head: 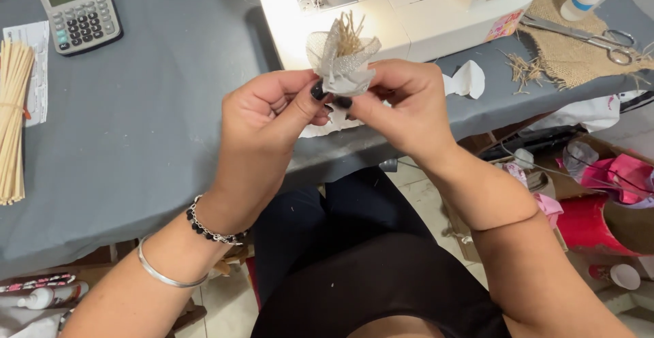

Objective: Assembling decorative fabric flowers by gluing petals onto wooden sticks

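Both hands pinch a small fabric flower [343,58] made of white mesh and cloth petals with tan straw fibres sticking up from its middle. My left hand [269,116] grips its lower left side with thumb and fingers; the wrist carries a beaded bracelet and a silver bangle. My right hand [402,103] holds the flower's base from the right. The flower is held above the near edge of the grey table [150,127], in front of a white sewing machine [402,7].
A calculator [80,14] lies at the back left, with a bundle of thin wooden sticks [12,120] along the left edge. Scissors [586,35] rest on burlap [572,55] at the right. A white cloth scrap [469,79] lies nearby. Boxes and pink fabric [613,174] crowd the floor.
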